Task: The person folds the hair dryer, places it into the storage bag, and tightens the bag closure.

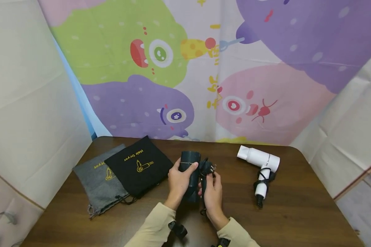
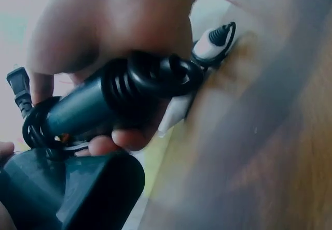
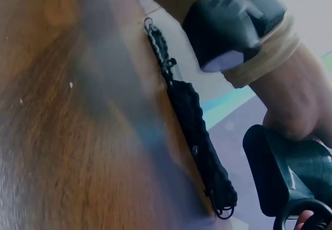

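Note:
A dark green hair dryer [image 1: 190,156] is held between both hands above the middle of the table. My left hand [image 1: 178,180] grips its barrel, thumb lying across the near side. Around the handle [image 2: 80,111] curl the fingers of my right hand [image 1: 214,196], close beside the black plug [image 1: 208,167]. Black cord [image 2: 39,124] is wound round the handle near the barrel, and more of it loops at the handle's end. In the right wrist view the dryer's wide, flat nozzle [image 3: 265,170] points toward the table; most of the right hand is out of that view.
A black drawstring bag [image 1: 154,156] printed "Hair Dryer" overlaps a grey one [image 1: 91,178] on the table's left. To the right lies a white hair dryer [image 1: 255,157], its black cord wrapped round the handle. Behind the brown table [image 1: 296,206] hangs a cartoon-printed cloth [image 1: 201,120].

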